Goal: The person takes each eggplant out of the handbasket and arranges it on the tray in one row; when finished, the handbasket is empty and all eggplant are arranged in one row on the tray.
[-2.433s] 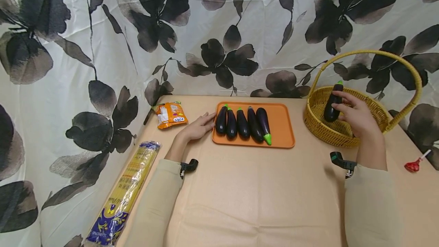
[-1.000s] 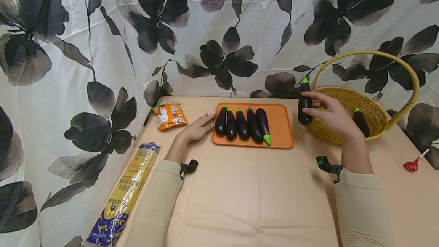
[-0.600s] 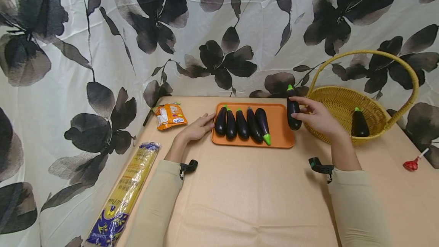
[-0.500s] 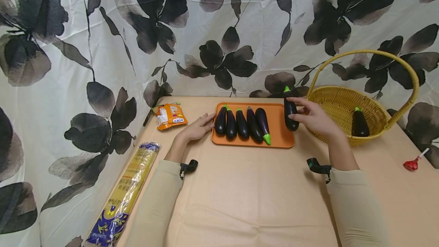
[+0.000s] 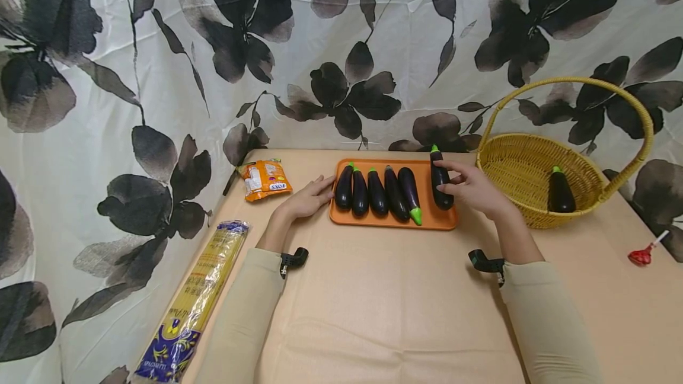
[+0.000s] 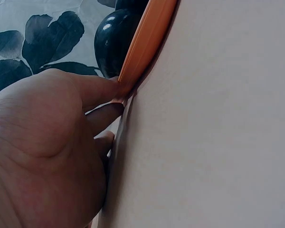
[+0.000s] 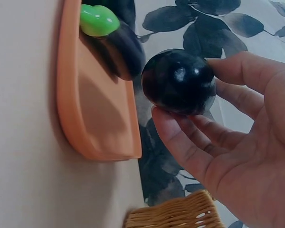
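My right hand [image 5: 472, 188] pinches a dark eggplant [image 5: 440, 179] with a green stem, held over the right end of the orange tray [image 5: 437, 218]. In the right wrist view the held eggplant [image 7: 178, 83] shows its rounded end between thumb and fingers, apart from the tray. Several more eggplants [image 5: 377, 193] lie side by side on the tray, one with its green stem toward me. My left hand [image 5: 306, 199] lies at the tray's left edge; in the left wrist view its fingertips touch the tray rim [image 6: 147, 45].
A yellow wicker basket [image 5: 512, 203] with a tall handle stands right of the tray, one eggplant [image 5: 560, 191] inside. An orange snack packet [image 5: 267, 179] and a spaghetti pack [image 5: 194, 301] lie at left. A red lollipop [image 5: 642, 256] lies far right. Floral cloth hangs behind.
My right hand has lifted an eggplant out of the basket and carried it left, over the tray's right end. The left hand has stayed at the tray's edge.
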{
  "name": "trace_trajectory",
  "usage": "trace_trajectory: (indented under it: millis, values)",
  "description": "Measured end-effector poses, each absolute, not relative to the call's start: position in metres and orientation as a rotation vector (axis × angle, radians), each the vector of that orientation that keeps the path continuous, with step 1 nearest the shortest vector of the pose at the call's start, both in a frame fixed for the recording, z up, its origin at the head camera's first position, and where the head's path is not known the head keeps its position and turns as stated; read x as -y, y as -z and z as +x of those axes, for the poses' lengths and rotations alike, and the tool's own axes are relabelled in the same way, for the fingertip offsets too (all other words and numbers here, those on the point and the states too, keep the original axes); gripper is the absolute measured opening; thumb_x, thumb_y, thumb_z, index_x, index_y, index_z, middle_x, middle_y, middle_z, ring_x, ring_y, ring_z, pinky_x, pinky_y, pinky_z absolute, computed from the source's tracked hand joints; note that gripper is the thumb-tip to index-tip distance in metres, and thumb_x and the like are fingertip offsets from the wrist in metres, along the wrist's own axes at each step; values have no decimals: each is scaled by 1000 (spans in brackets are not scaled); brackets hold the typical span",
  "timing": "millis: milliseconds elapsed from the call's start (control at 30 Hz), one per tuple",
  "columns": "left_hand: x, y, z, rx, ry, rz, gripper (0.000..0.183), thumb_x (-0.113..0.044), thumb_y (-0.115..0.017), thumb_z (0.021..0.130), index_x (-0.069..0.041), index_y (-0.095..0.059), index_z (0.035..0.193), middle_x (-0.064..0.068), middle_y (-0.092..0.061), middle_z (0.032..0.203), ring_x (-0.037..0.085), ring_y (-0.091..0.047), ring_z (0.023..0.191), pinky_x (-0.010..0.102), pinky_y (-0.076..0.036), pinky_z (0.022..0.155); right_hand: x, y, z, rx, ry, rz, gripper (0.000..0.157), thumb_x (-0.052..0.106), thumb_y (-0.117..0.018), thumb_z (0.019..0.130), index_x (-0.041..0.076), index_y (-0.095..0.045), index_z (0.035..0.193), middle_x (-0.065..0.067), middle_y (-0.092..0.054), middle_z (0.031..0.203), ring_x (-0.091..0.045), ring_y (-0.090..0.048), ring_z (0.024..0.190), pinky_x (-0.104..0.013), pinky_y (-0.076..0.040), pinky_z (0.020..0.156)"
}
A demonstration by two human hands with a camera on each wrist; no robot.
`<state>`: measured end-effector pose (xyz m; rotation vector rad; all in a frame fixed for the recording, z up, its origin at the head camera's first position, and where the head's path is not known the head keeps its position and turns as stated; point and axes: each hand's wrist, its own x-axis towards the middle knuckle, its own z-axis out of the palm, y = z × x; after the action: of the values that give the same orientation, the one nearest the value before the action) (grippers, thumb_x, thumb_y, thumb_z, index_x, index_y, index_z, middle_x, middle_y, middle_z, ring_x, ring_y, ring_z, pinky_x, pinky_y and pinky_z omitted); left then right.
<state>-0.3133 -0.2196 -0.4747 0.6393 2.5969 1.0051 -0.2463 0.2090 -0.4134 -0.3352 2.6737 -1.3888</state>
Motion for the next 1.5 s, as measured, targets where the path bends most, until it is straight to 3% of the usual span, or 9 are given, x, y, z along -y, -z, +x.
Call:
trace_trajectory:
  millis: [200,367,600,733,833,1067,1233,1500]
  values:
    - [219,475,-314,-2597,-1005,639,59,-35,-44,112,-21,-28,167,19,-11,174,42,-2,161,54,-2,132,-206,417,-247,-2687,1345,-346,61,18,-67,102,16,-45,159,-20,-52,137,-29,-51,96,-32,-52,68]
    - [219,475,-314,-2600,-1003,649,58,-34,-44,112,-19,-28,166,20,-12,174,41,-3,162,54,-3,132,-204,421,-249,-2684,1310,-349,61,20,-68,102,16,-45,158,-19,-50,119,-25,-46,85,-29,-44,61]
    - [219,475,-313,-2597,-1011,641,58,-35,-45,112,-21,-28,166,19,-11,174,42,-2,161,55,-3,132,-202,428,-254,-2682,1265,-373,60,17,-68,102,12,-46,157,-21,-43,142,-25,-48,81,-29,-42,60]
    - [219,475,-314,-2595,-1012,642,59,-36,-45,112,-21,-28,166,18,-11,174,41,-2,162,54,-3,132,-200,431,-256,-2681,1237,-394,59,14,-67,101,10,-47,157,-22,-44,138,-23,-48,75,-29,-43,59]
    - [219,475,-315,-2591,-1014,643,59,-35,-45,112,-20,-29,166,18,-12,174,41,-2,162,54,-3,132,-199,432,-256,-2687,1208,-407,58,13,-67,101,8,-47,156,-22,-45,135,-24,-49,78,-29,-44,62]
    - [219,475,-315,-2592,-1013,641,59,-34,-45,112,-19,-28,166,19,-11,174,43,-1,161,55,-3,132,-196,433,-255,-2683,1172,-397,58,13,-65,101,8,-47,156,-28,-40,155,-34,-57,105,-33,-55,82]
    - [219,475,-315,-2592,-1015,631,59,-34,-45,112,-20,-28,166,18,-10,174,44,-1,161,55,-3,132,-194,434,-254,-2677,1150,-395,58,14,-65,102,7,-46,156,-29,-38,157,-37,-58,111,-38,-56,88]
    - [219,474,-314,-2590,-1021,627,59,-34,-46,112,-21,-29,166,18,-10,174,44,-1,161,55,-3,132,-191,435,-254,-2680,1124,-414,58,15,-64,102,6,-46,156,-29,-37,159,-44,-53,126,-59,-51,104]
